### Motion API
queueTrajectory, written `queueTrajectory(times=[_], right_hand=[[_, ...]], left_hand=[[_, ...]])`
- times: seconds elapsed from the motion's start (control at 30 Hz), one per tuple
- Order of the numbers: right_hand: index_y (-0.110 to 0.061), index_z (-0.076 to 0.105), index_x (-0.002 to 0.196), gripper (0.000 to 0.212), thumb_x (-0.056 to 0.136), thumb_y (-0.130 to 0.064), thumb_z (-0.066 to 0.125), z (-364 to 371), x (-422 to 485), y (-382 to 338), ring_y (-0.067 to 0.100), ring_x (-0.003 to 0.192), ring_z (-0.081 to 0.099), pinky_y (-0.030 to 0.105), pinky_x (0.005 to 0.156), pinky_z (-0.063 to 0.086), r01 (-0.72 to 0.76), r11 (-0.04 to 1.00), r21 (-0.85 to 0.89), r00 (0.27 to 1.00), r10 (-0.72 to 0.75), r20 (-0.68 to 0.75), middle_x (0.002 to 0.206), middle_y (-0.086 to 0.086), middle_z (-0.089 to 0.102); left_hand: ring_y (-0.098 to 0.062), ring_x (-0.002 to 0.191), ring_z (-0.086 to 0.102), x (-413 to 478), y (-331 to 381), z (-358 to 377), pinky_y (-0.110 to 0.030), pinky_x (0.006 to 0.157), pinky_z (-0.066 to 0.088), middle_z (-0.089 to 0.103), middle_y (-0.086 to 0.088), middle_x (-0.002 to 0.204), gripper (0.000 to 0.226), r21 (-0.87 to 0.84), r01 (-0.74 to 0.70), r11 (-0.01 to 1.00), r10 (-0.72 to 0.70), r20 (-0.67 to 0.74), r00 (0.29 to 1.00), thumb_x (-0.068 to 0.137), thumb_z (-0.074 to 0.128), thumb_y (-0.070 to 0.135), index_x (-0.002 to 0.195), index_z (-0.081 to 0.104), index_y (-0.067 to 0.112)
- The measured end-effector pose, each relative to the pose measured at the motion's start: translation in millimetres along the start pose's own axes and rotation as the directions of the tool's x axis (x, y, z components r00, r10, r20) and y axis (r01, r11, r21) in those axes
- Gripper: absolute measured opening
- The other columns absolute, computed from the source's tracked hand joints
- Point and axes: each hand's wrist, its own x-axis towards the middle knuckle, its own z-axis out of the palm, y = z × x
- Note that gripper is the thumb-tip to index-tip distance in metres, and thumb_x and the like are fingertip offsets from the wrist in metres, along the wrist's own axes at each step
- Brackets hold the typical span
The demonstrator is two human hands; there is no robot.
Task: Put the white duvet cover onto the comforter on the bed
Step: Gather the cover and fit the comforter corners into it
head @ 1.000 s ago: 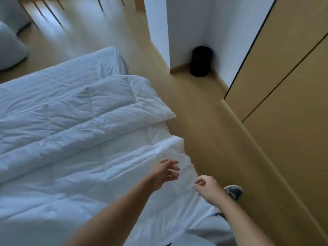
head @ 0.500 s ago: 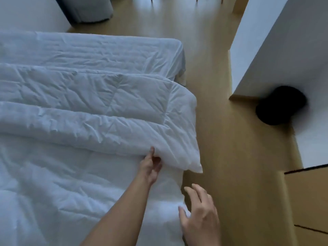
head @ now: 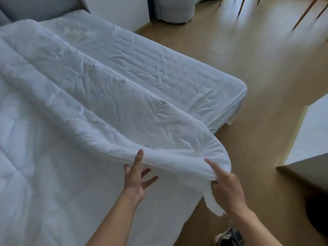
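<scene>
1. Right hand (head: 229, 190) grips the comforter (head: 124, 112) corner, lower right. Left hand (head: 134, 180) is spread, fingertips at the fold's edge, bottom centre.
2. Everything is white and I can't pick out the cover, so I risk pulling the wrong layer.
3. The corner overhangs the bed (head: 177, 71). If my grip slackens, it slides to the floor (head: 248, 96).

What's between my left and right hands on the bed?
The lifted folded edge of the comforter, running from the left hand to the right hand, in the head view.

Nothing there could be read: no label, brand, number or sign showed on anything in view.
</scene>
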Motion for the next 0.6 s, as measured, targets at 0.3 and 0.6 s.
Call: queueTrajectory(times=[0.3, 0.6], right_hand=[[-0.043, 0.059, 0.136, 0.066, 0.085, -0.002, 0.047, -179, 279, 31, 0.024, 0.084, 0.062, 0.037, 0.066, 0.050, 0.165, 0.986, -0.032, 0.980, -0.160, 0.115, 0.107, 0.003, 0.073], [-0.038, 0.061, 0.098, 0.045, 0.067, -0.019, 0.035, -327, 492, 46, 0.022, 0.069, 0.059, 0.031, 0.057, 0.044, 0.054, 0.998, 0.027, 0.998, -0.055, 0.037, 0.074, -0.010, 0.064]], left_hand=[[-0.026, 0.074, 0.061, 94, 98, 276, -0.032, 0.050, 0.054, 0.061, -0.014, 0.094, 0.016, 0.204, -0.117, 0.972, 0.155, -0.181, 0.971, 0.096, 0.048, 0.008, 0.108, 0.058, 0.012], [-0.019, 0.075, 0.052, 169, 205, 532, -0.026, 0.061, 0.038, 0.055, -0.006, 0.089, 0.015, 0.366, -0.206, 0.908, 0.214, 0.018, 0.977, 0.096, 0.046, 0.008, 0.107, 0.053, 0.015]])
